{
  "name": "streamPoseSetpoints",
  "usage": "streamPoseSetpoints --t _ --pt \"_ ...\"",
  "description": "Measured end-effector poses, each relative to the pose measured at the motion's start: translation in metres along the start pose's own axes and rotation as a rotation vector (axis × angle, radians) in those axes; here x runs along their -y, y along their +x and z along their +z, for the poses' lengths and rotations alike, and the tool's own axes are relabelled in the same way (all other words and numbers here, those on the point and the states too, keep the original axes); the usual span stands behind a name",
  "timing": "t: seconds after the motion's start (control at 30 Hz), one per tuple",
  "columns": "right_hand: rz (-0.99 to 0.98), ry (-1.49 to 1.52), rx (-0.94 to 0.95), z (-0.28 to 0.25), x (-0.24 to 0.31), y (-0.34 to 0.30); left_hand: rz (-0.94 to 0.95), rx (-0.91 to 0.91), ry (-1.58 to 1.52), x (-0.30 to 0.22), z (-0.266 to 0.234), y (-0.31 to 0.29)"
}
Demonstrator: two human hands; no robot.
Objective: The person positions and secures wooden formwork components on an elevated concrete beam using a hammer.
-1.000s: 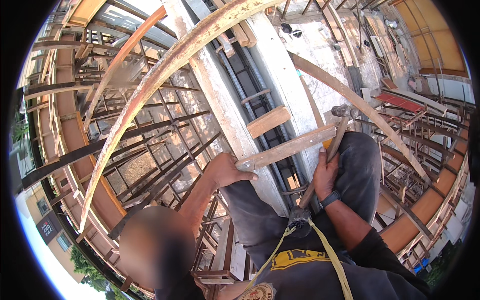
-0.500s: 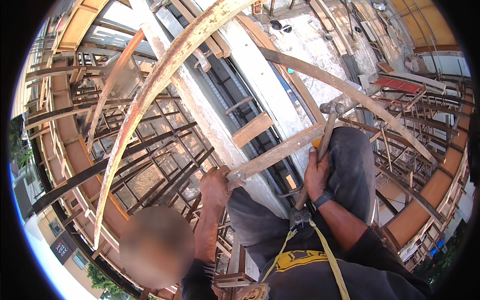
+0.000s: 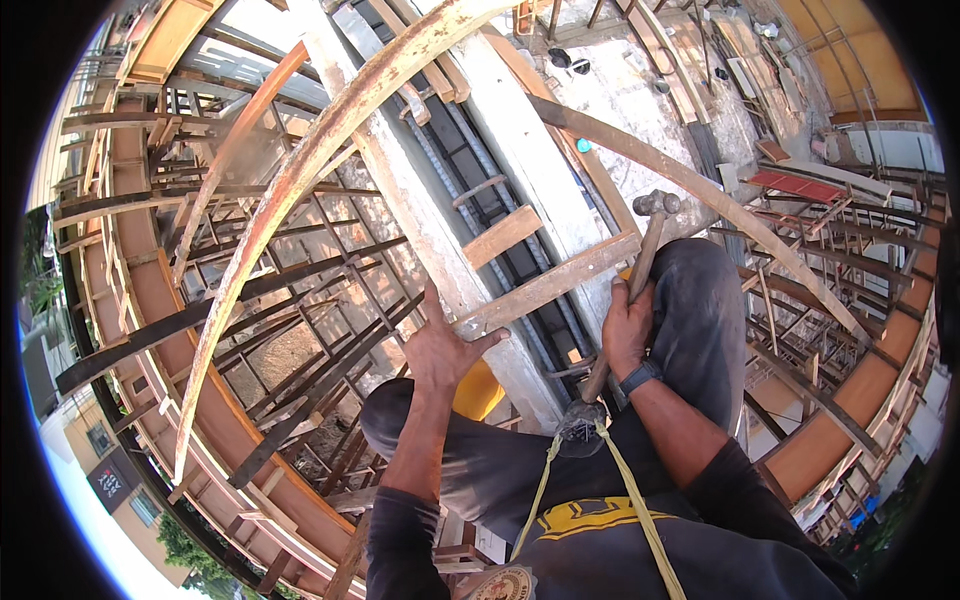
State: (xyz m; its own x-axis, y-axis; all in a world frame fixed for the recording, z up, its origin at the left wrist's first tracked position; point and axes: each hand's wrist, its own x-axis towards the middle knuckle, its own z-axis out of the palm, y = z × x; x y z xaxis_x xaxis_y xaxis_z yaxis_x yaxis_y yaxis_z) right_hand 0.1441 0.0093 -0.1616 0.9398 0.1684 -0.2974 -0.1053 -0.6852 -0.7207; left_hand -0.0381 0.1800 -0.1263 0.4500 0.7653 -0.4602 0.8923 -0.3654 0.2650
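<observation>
My left hand is spread, thumb stretched right and index finger pointing forward. It is by the left end of a wooden batten, which crosses a long form with pale side boards. Whether the palm touches the side board is hard to tell. In my right hand is a hammer, held by its wooden handle near my right knee, head up and away from me. A short wood block lies across the form just beyond the batten. Steel reinforcing bars run inside the form.
A long curved rusty bar arches across the left foreground. A wooden plank slants down on the right. Open timber framing drops away on both sides. Something yellow shows beside my left forearm. Yellowish straps hang over my front.
My left hand has loosened from the batten's left end and spread its fingers. My left knee has swung outward, uncovering something yellow. The hammer, still in my right hand, has shifted slightly.
</observation>
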Motion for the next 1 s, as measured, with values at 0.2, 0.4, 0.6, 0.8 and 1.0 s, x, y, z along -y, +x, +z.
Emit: streamPoseSetpoints --t 0.2,0.4,0.6,0.8,1.0 --pt "-0.012 0.045 0.042 -0.001 0.000 0.005 0.035 0.056 0.019 0.007 0.001 0.000" --pt "-0.108 0.065 0.074 -0.008 -0.005 0.002 0.124 0.007 0.007 0.017 0.005 0.002" --pt "-0.133 0.172 0.172 -0.028 -0.019 0.027 0.149 0.084 0.060 0.010 -0.006 0.008" --pt "0.412 0.437 0.518 -0.123 0.058 0.058 0.155 0.066 -0.051 0.021 0.002 0.002" --pt "0.506 0.682 0.566 -0.193 0.044 0.107 0.181 0.059 0.023 0.011 -0.005 0.005"
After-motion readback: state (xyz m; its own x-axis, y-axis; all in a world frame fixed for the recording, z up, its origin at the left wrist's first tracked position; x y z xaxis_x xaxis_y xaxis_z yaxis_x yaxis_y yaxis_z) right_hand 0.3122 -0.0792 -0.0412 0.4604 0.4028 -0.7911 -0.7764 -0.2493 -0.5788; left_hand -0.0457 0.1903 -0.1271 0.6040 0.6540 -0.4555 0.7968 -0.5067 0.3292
